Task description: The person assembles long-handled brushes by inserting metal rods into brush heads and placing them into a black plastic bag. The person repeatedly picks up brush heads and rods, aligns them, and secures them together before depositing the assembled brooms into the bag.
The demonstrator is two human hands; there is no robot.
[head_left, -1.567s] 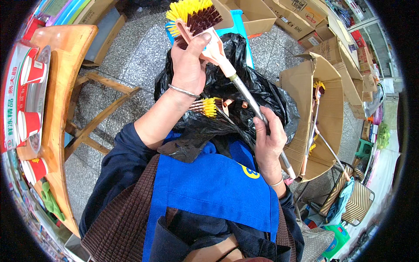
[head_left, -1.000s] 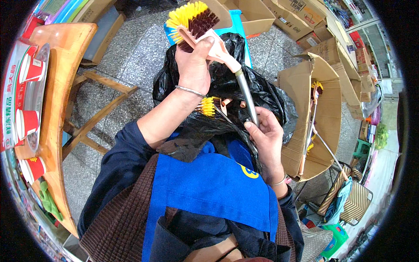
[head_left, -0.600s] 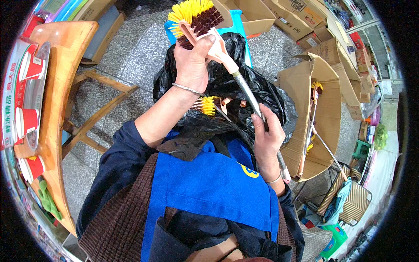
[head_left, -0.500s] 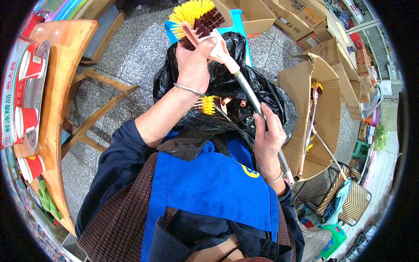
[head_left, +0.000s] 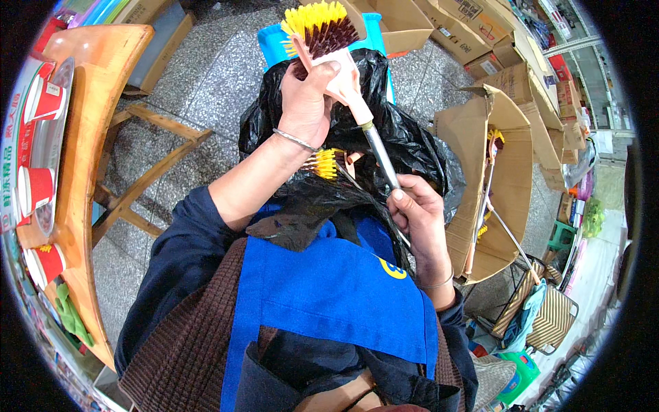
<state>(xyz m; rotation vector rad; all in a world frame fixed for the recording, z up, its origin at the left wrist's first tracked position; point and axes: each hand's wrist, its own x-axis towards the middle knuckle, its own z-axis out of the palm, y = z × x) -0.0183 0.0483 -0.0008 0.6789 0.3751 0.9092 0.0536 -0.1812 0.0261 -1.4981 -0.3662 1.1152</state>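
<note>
My left hand (head_left: 307, 103) grips the pale plastic head of a long-handled brush (head_left: 328, 31) with yellow and dark red bristles, held up at the top of the view. My right hand (head_left: 420, 214) holds the brush's metal handle (head_left: 382, 159) lower down. Under both hands a black plastic bag (head_left: 405, 141) rests on my lap. A second brush with yellow bristles (head_left: 322, 163) sticks out of the bag between my hands. I wear a blue apron (head_left: 322, 295).
A wooden table (head_left: 86, 137) with red paper cups (head_left: 38, 189) stands on my left. An open cardboard box (head_left: 504, 168) holding more long-handled brushes is on my right. More boxes lie at the top right, a blue stool (head_left: 271, 42) behind the bag, folded stools at lower right.
The brush head has shifted slightly right and tilted in my left hand. My right hand slid a little along the metal handle. The bag and second brush stay put.
</note>
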